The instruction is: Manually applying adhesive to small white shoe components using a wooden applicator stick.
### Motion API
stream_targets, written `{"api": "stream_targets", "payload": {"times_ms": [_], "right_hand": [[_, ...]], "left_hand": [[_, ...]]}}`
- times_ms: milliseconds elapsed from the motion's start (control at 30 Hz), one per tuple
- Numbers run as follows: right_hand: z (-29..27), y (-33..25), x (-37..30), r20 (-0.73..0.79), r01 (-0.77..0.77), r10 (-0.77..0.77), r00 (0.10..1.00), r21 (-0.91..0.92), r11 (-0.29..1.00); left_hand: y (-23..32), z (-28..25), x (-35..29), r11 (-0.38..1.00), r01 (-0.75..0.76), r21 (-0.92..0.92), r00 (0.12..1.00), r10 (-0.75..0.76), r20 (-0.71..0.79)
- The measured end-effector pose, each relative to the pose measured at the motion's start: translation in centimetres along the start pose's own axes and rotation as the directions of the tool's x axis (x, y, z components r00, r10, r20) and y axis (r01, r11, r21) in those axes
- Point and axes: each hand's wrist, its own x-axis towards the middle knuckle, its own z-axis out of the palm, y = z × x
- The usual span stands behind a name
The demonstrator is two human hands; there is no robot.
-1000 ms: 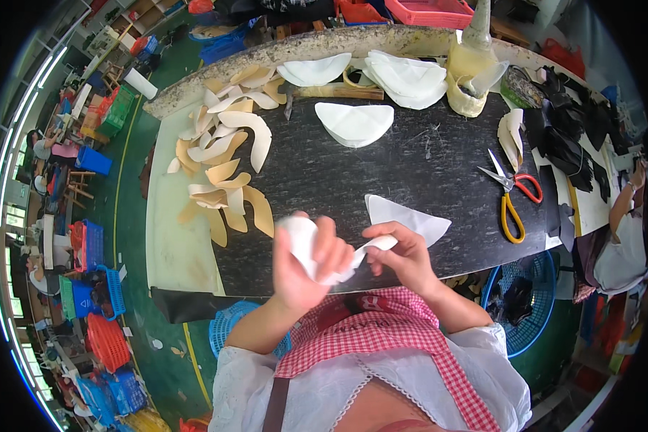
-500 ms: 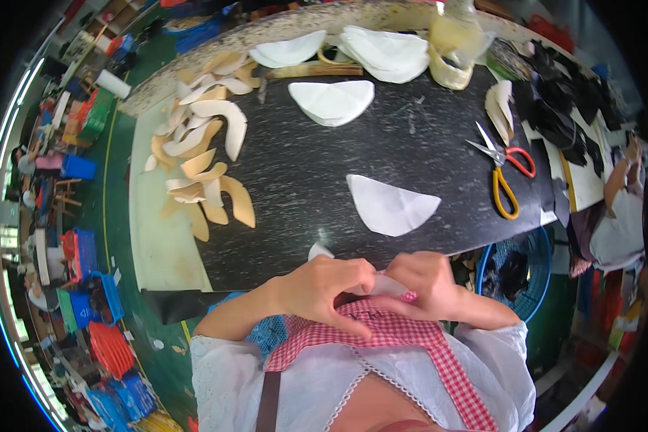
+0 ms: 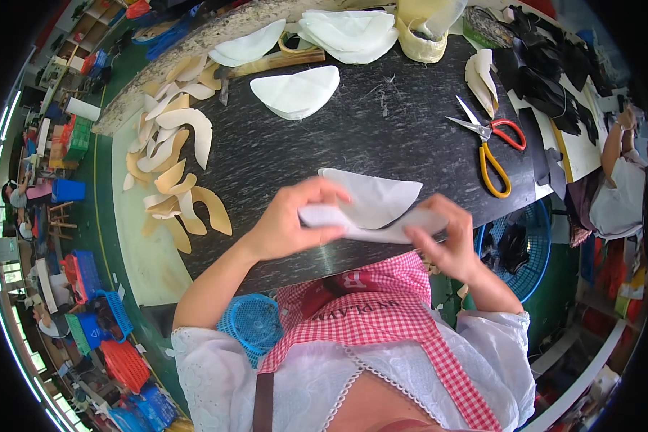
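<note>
My left hand (image 3: 291, 219) grips one end of a curved white crescent-shaped piece (image 3: 371, 233), thumb on the near side and fingers beyond. My right hand (image 3: 450, 234) has the other end, slightly blurred by motion. The piece spans between both hands over the near table edge. Just past it lies a flat white half-moon sheet (image 3: 381, 193), its near edge partly covered by the held piece; whether the two touch I cannot tell.
Scissors (image 3: 489, 137) with red and yellow handles lie open at right. Beige and white crescent pieces (image 3: 194, 129) heap at left. Stacked white half-moon sheets (image 3: 295, 90), a wooden-handled hammer (image 3: 277, 63) and a yellowish container (image 3: 421, 43) stand at the back. A blue basket (image 3: 533, 266) sits below right.
Both hands have moved forward from my apron to over the table and spread apart, bringing the curved piece into plain sight. The view has shifted slightly.
</note>
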Motion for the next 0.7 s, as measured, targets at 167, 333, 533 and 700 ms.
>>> {"api": "stream_targets", "payload": {"times_ms": [167,333,533,700], "right_hand": [[0.3,3.0,2.5,0.013,-0.002,0.004,1.000,-0.157,0.988],[0.5,4.0,2.8,0.029,0.029,-0.024,0.999,-0.193,0.981],[1.1,4.2,3.1,0.072,0.239,-0.235,0.969,-0.503,0.831],[-1.5,4.5,4.0,0.243,0.271,-0.132,0.961,-0.734,0.623]], "left_hand": [[-0.6,-0.2,4.2,0.978,0.201,-0.055,0.978,-0.197,0.072],[-2.3,0.3,4.6,0.989,0.105,0.101,0.990,-0.113,0.080],[-2.6,0.9,4.5,0.983,0.131,0.128,0.990,-0.135,0.025],[-2.2,1.4,5.1,0.971,0.087,0.223,0.994,-0.101,0.050]]}}
